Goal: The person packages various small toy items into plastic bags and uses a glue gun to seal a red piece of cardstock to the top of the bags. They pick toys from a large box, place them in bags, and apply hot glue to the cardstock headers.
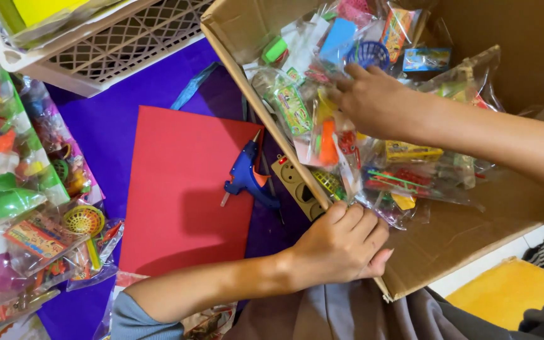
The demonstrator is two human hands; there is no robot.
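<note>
From the head view I see my left hand (341, 242) with fingers curled over the cardboard box (473, 233) rim; my right hand (373, 101) reaches among clear toy packets (404, 182), long axes running rightward, fingers seemingly pinching one

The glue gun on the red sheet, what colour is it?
The glue gun is blue, seen in the head view.
</note>
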